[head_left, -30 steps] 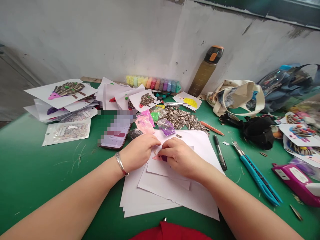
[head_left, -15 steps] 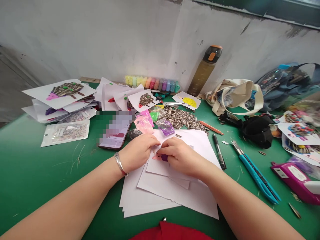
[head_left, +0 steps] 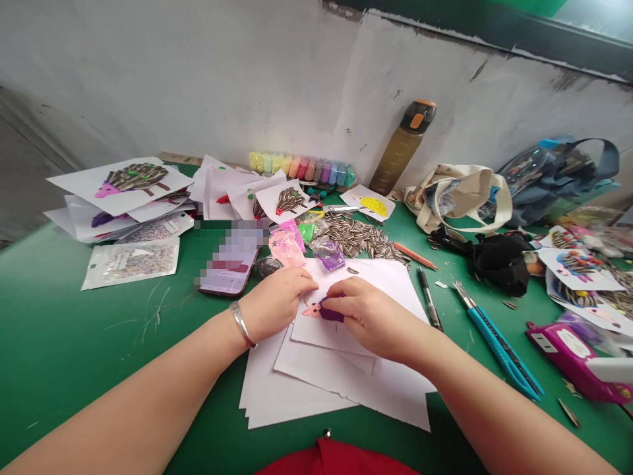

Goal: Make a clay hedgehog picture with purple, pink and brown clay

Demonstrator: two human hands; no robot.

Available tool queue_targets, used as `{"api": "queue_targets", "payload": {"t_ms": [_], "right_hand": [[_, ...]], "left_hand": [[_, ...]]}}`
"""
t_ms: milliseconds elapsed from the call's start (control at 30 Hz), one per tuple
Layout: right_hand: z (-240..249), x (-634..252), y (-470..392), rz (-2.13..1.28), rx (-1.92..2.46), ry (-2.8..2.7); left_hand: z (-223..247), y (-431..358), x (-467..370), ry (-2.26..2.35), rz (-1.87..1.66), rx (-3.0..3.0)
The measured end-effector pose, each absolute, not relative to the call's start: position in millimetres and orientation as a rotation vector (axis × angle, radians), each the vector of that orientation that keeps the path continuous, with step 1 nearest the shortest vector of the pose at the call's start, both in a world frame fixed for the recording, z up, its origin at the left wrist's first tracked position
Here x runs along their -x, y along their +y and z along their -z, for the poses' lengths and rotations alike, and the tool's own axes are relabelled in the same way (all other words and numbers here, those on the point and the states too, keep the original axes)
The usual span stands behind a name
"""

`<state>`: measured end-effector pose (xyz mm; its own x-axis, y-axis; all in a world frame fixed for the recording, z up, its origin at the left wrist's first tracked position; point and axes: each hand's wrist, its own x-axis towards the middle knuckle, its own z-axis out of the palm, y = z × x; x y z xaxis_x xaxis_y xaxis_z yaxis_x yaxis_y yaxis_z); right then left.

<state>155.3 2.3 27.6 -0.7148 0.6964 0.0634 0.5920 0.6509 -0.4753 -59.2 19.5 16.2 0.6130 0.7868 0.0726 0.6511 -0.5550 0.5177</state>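
The left hand (head_left: pixel 277 300) reaches in from the lower left corner, palm down with fingers extended at the white sheet (head_left: pixel 314 336), its grip impossible to tell; the right hand (head_left: pixel 373 313), coming from the lower right, bends its fingers onto the purple clay (head_left: pixel 328 310) on that sheet at mid-frame, beside a pink clay face (head_left: pixel 311 309), pinching or pressing, I cannot tell which. The green table (head_left: pixel 99 349) fills the lower frame, striped seeds (head_left: pixel 359 234) heaped above centre; a scuffed grey wall (head_left: pixel 198 79) spans the top.
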Motion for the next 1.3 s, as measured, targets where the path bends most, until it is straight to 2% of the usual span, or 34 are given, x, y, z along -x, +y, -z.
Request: {"api": "queue_targets", "payload": {"t_ms": [300, 733, 933, 1133, 1300], "right_hand": [[-6.4, -160.3, -14.9, -0.47, 1.01, -2.596], [-3.7, -154.2, -17.9, -0.236, 1.06, -2.704], [-7.8, -158.6, -15.8, -0.436, 1.022, -2.624], [-4.6, -156.4, -17.2, -0.299, 1.049, -2.677], [-6.1, -156.6, -15.9, -0.401, 1.04, -2.627]], "left_hand": [[-12.1, 19.5, 62.2, 1.11, -0.414, -2.388], [-15.1, 19.0, 59.5, 1.141, -0.341, -2.337], [-11.7, 19.7, 60.2, 1.117, -0.389, -2.345], [-12.1, 19.1, 60.8, 1.135, -0.387, -2.35], [-11.4, 20.1, 60.5, 1.126, -0.399, -2.349]]}}
